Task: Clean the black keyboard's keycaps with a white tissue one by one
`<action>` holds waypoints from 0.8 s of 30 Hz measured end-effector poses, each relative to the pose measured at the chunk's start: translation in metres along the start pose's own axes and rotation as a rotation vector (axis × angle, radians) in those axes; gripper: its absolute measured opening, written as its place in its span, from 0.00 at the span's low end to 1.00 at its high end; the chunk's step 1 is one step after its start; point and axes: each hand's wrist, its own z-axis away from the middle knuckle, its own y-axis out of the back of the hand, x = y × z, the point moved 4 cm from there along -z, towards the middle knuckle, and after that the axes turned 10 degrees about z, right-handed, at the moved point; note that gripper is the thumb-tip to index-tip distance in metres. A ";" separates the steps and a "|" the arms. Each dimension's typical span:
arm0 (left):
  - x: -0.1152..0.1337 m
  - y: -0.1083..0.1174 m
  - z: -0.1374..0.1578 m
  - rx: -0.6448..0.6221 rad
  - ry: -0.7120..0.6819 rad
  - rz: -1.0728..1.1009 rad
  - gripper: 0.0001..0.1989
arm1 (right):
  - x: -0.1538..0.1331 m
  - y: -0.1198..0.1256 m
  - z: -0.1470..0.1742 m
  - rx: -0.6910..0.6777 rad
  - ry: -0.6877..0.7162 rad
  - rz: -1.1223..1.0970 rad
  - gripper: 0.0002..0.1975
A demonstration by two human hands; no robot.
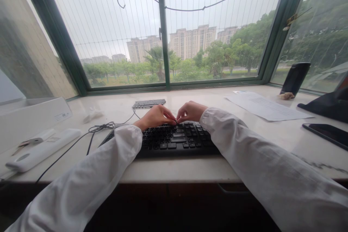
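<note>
A black keyboard (pixel 178 145) lies on the white sill in front of me. Both hands meet over its back edge, right of its middle. My left hand (pixel 157 116) is closed, thumb and fingers pinched together above the upper rows of keys. Close beside it, almost fingertip to fingertip, my right hand (pixel 190 111) is also pinched, with its fingers bent down. Something small and dark shows between the fingertips, too small to name. The hands and the right sleeve cover part of the keyboard. Behind my left hand lie rows of small grey key-like pieces (pixel 149 103).
A tied black cable (pixel 102 127) runs along the left. Farther left are a white power strip (pixel 46 150), a white box (pixel 32 119) and a crumpled clear bag (pixel 92 115). Papers (pixel 266 106), a phone (pixel 327 134) and a dark upright object (pixel 295 79) are on the right.
</note>
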 end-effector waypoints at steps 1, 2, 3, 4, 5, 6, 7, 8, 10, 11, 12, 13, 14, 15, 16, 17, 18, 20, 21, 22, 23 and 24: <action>-0.001 0.000 0.000 0.001 0.004 -0.003 0.14 | 0.000 -0.001 0.000 0.001 -0.002 -0.001 0.09; -0.002 0.000 -0.001 0.001 0.006 -0.005 0.14 | 0.000 -0.002 0.000 0.007 -0.007 -0.003 0.08; -0.003 0.000 -0.001 0.002 0.006 -0.006 0.14 | 0.000 -0.002 0.000 0.014 -0.012 -0.002 0.08; -0.003 0.000 -0.001 0.002 0.003 -0.005 0.13 | -0.001 -0.003 0.000 0.020 -0.014 0.002 0.08; -0.003 0.000 -0.001 -0.001 -0.002 -0.005 0.14 | -0.001 -0.003 0.000 0.025 -0.015 0.009 0.08; -0.002 0.001 -0.001 -0.011 -0.006 -0.008 0.14 | -0.002 -0.003 0.001 0.027 -0.012 0.021 0.08; -0.001 0.001 -0.001 -0.024 -0.010 -0.013 0.14 | -0.003 -0.002 0.001 0.027 -0.008 0.036 0.08; 0.001 0.001 0.000 -0.040 -0.013 -0.020 0.15 | -0.004 -0.002 0.002 0.022 -0.001 0.051 0.08; 0.004 0.002 0.001 -0.076 -0.020 -0.036 0.15 | -0.007 -0.001 0.002 0.006 0.014 0.074 0.09; 0.006 0.002 0.001 -0.090 -0.025 -0.042 0.15 | -0.007 0.000 0.003 -0.001 0.018 0.081 0.09; 0.008 0.001 0.001 -0.101 -0.030 -0.047 0.15 | -0.008 0.000 0.003 -0.005 0.019 0.086 0.09; 0.009 0.001 0.002 -0.109 -0.031 -0.052 0.15 | -0.008 0.001 0.003 -0.007 0.019 0.089 0.09; 0.010 0.001 0.002 -0.114 -0.030 -0.058 0.15 | -0.009 0.002 0.004 -0.005 0.019 0.093 0.10; 0.010 0.001 0.002 -0.115 -0.028 -0.063 0.15 | -0.009 0.002 0.004 -0.002 0.020 0.097 0.10; 0.010 0.001 0.002 -0.116 -0.025 -0.067 0.15 | -0.010 0.002 0.004 0.003 0.022 0.099 0.10; 0.010 0.001 0.002 -0.117 -0.023 -0.070 0.14 | -0.010 0.003 0.004 0.007 0.024 0.101 0.10; 0.010 0.001 0.002 -0.119 -0.024 -0.071 0.14 | -0.010 0.003 0.005 0.011 0.025 0.102 0.10; 0.010 0.000 0.002 -0.121 -0.029 -0.074 0.14 | -0.011 0.003 0.005 0.009 0.022 0.104 0.10; 0.010 0.000 0.002 -0.121 -0.032 -0.079 0.14 | -0.012 0.003 0.004 0.004 0.018 0.103 0.09; 0.010 0.000 0.002 -0.120 -0.036 -0.086 0.14 | -0.012 0.003 0.004 -0.001 0.013 0.101 0.09; 0.011 0.000 0.002 -0.118 -0.040 -0.096 0.14 | -0.012 0.003 0.004 -0.008 0.009 0.098 0.09; 0.011 0.000 0.002 -0.117 -0.043 -0.104 0.13 | -0.013 0.002 0.003 -0.015 0.004 0.094 0.08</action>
